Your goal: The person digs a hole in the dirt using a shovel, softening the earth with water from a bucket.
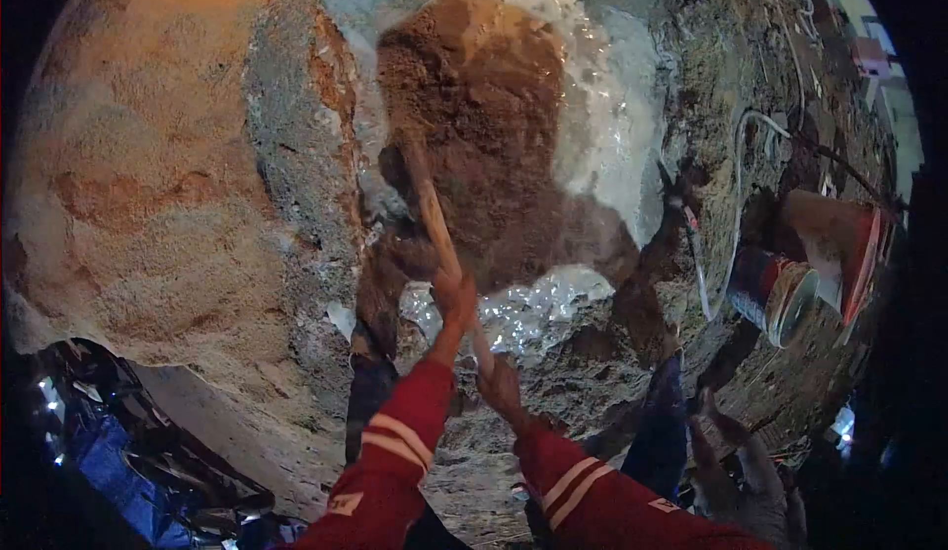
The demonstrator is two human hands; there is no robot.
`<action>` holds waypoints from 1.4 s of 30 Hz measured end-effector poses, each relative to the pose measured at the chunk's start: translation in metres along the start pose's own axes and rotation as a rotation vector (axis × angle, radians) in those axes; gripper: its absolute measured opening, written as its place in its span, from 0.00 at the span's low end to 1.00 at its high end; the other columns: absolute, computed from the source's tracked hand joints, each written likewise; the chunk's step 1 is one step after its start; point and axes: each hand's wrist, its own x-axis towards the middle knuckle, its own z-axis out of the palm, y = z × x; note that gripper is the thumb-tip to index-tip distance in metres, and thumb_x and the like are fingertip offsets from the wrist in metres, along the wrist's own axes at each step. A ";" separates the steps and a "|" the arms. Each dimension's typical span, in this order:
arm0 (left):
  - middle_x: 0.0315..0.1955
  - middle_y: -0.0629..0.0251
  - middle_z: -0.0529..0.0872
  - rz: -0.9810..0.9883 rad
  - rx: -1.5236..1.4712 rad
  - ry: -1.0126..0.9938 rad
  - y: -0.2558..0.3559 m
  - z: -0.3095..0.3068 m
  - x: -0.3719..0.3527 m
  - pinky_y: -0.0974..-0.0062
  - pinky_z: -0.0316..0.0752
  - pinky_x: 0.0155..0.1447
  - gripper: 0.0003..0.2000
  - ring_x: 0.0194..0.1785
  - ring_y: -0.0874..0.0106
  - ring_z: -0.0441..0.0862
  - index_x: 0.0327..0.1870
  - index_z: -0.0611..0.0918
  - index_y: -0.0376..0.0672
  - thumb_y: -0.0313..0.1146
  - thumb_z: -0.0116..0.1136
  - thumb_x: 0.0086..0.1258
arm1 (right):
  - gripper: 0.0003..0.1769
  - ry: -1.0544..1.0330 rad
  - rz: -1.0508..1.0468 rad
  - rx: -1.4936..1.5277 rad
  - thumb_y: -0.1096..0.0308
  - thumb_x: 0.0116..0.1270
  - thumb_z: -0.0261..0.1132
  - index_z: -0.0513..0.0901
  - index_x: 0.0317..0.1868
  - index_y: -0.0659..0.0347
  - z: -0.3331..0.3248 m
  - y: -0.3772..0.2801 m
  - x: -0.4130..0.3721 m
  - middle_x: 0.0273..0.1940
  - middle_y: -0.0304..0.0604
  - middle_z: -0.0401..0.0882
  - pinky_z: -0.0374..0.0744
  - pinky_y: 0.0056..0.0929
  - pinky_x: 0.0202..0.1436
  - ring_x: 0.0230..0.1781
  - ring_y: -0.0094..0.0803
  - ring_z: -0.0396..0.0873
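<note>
Two hands, one tool.

1. Wooden handle (434,224): a long, pale shaft that slants up and left from the person's chest into the brown mound (474,86). Its working end is buried at the mound's near flank, so I cannot tell the shape of the blade.
2. Left hand (454,298): wrapped closed around the shaft, the farther up of the two. This placement likely lets it guide and bear down on the buried end.
3. Right hand (499,387): clenched around the shaft near its butt, close to the body and a little apart from the left. The spaced grip probably gives leverage.
4. Red sleeves (395,441): striped at the forearm and angled inward toward the shaft.
5. Water (612,106): pale and glistening, pooled against the mound's right side and again just before it. The surrounding earth appears to dam it in place.
6. Sand heap (148,155): dry and orange-tan, at the left beside the wet ground.
7. Tin can (780,293): lies tipped on its side at the right, next to a red-rimmed bucket (839,244).
8. White hose (736,185): curves down toward the pool.
9. Blue sheeting (109,461): crumpled at the lower left, well apart from the hands.
</note>
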 end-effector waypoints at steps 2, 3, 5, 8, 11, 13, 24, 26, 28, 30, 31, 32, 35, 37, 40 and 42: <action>0.26 0.53 0.76 -0.062 -0.140 -0.066 0.040 -0.037 -0.012 0.62 0.72 0.39 0.20 0.34 0.56 0.78 0.44 0.70 0.31 0.33 0.59 0.52 | 0.23 -0.058 -0.061 -0.024 0.60 0.54 0.62 0.69 0.45 0.67 0.013 0.025 -0.001 0.30 0.61 0.75 0.73 0.52 0.33 0.32 0.58 0.76; 0.34 0.47 0.78 -0.123 -0.275 -0.132 0.058 -0.059 -0.016 0.61 0.71 0.43 0.18 0.39 0.53 0.78 0.39 0.73 0.29 0.34 0.58 0.52 | 0.25 0.050 -0.201 0.042 0.59 0.55 0.61 0.69 0.47 0.67 0.010 0.019 0.005 0.30 0.61 0.75 0.73 0.50 0.33 0.31 0.58 0.76; 0.34 0.46 0.78 0.137 -0.320 0.129 0.093 -0.078 0.007 0.61 0.71 0.43 0.18 0.41 0.52 0.78 0.37 0.74 0.29 0.37 0.59 0.54 | 0.30 0.005 -0.026 0.062 0.64 0.52 0.65 0.66 0.53 0.70 -0.001 -0.018 0.045 0.32 0.60 0.77 0.75 0.46 0.36 0.34 0.57 0.76; 0.47 0.38 0.72 0.134 -0.236 0.086 0.160 -0.105 0.084 0.57 0.67 0.51 0.33 0.48 0.46 0.73 0.60 0.57 0.29 0.45 0.54 0.63 | 0.22 0.322 -0.414 0.169 0.69 0.53 0.63 0.69 0.49 0.63 -0.028 -0.095 0.126 0.31 0.56 0.76 0.74 0.42 0.33 0.32 0.55 0.76; 0.43 0.36 0.75 0.431 -0.191 0.392 0.184 -0.079 0.167 0.54 0.69 0.50 0.31 0.45 0.42 0.74 0.59 0.56 0.27 0.38 0.53 0.62 | 0.23 0.254 -0.444 0.164 0.68 0.50 0.65 0.69 0.47 0.64 -0.045 -0.149 0.217 0.34 0.58 0.77 0.74 0.48 0.35 0.35 0.58 0.76; 0.42 0.37 0.75 0.429 -0.214 0.334 0.188 -0.068 0.205 0.54 0.70 0.49 0.32 0.45 0.42 0.74 0.59 0.55 0.27 0.36 0.54 0.60 | 0.25 0.232 -0.382 0.177 0.67 0.49 0.67 0.71 0.47 0.66 -0.045 -0.168 0.235 0.37 0.58 0.78 0.74 0.47 0.38 0.39 0.57 0.77; 0.39 0.46 0.77 0.089 0.124 0.069 0.133 -0.027 0.162 0.63 0.78 0.39 0.29 0.39 0.57 0.80 0.55 0.61 0.30 0.32 0.58 0.53 | 0.23 0.009 -0.104 0.048 0.63 0.50 0.66 0.74 0.42 0.71 -0.097 -0.168 0.119 0.38 0.62 0.78 0.76 0.46 0.42 0.40 0.58 0.77; 0.39 0.47 0.77 0.007 0.022 -0.137 0.131 -0.039 0.129 0.63 0.77 0.35 0.26 0.36 0.59 0.80 0.52 0.64 0.29 0.30 0.59 0.53 | 0.22 -0.021 -0.121 0.012 0.63 0.50 0.65 0.74 0.42 0.71 -0.076 -0.134 0.111 0.37 0.61 0.78 0.76 0.46 0.41 0.40 0.58 0.77; 0.37 0.49 0.78 -0.162 -0.175 -0.179 0.113 -0.028 0.104 0.64 0.76 0.34 0.22 0.35 0.60 0.80 0.50 0.67 0.30 0.28 0.57 0.54 | 0.21 -0.078 -0.067 -0.063 0.64 0.52 0.63 0.73 0.42 0.70 -0.072 -0.104 0.088 0.35 0.61 0.78 0.76 0.47 0.40 0.39 0.57 0.77; 0.19 0.60 0.76 -0.148 -0.330 -0.012 0.058 0.016 0.100 0.69 0.73 0.21 0.10 0.15 0.68 0.73 0.36 0.72 0.33 0.29 0.56 0.56 | 0.20 -0.074 0.072 -0.124 0.64 0.52 0.62 0.74 0.41 0.70 -0.080 -0.082 0.056 0.34 0.60 0.78 0.77 0.47 0.39 0.37 0.54 0.78; 0.17 0.62 0.75 -0.213 -0.474 -0.084 0.057 0.009 0.085 0.69 0.72 0.20 0.08 0.15 0.68 0.73 0.32 0.73 0.35 0.29 0.56 0.57 | 0.19 -0.054 0.138 -0.141 0.64 0.52 0.63 0.76 0.41 0.71 -0.081 -0.076 0.043 0.34 0.59 0.79 0.77 0.45 0.39 0.36 0.52 0.79; 0.15 0.64 0.74 -0.282 -0.615 -0.151 0.054 -0.001 0.067 0.70 0.72 0.19 0.07 0.15 0.68 0.73 0.28 0.73 0.36 0.29 0.56 0.57 | 0.21 -0.074 0.123 -0.170 0.64 0.53 0.63 0.74 0.43 0.71 -0.079 -0.066 0.025 0.33 0.59 0.79 0.77 0.46 0.38 0.35 0.52 0.79; 0.25 0.59 0.78 -0.470 -0.675 -0.424 -0.002 0.006 0.024 0.68 0.69 0.21 0.16 0.19 0.69 0.75 0.43 0.74 0.38 0.32 0.61 0.56 | 0.25 -0.036 0.061 -0.171 0.60 0.53 0.64 0.71 0.46 0.71 -0.049 -0.019 -0.031 0.33 0.61 0.78 0.76 0.48 0.38 0.36 0.54 0.78; 0.26 0.57 0.81 -0.446 -0.381 -0.259 0.037 -0.027 -0.040 0.67 0.73 0.28 0.12 0.25 0.64 0.80 0.38 0.77 0.38 0.32 0.61 0.55 | 0.21 -0.074 0.065 0.017 0.61 0.55 0.62 0.71 0.43 0.69 -0.041 0.003 -0.074 0.32 0.62 0.77 0.74 0.49 0.37 0.34 0.57 0.77; 0.28 0.50 0.83 -0.350 -0.220 -0.203 0.049 -0.047 -0.103 0.65 0.75 0.39 0.12 0.36 0.57 0.82 0.34 0.79 0.33 0.32 0.62 0.53 | 0.20 -0.076 0.109 -0.093 0.62 0.55 0.62 0.71 0.42 0.70 -0.033 0.025 -0.110 0.31 0.60 0.76 0.74 0.47 0.37 0.33 0.58 0.76; 0.27 0.49 0.82 -0.207 -0.268 -0.166 0.059 -0.057 -0.102 0.64 0.74 0.39 0.13 0.35 0.56 0.82 0.34 0.78 0.32 0.33 0.63 0.53 | 0.21 0.019 0.078 0.069 0.64 0.54 0.63 0.71 0.43 0.70 -0.027 0.034 -0.114 0.29 0.60 0.76 0.74 0.45 0.36 0.32 0.57 0.76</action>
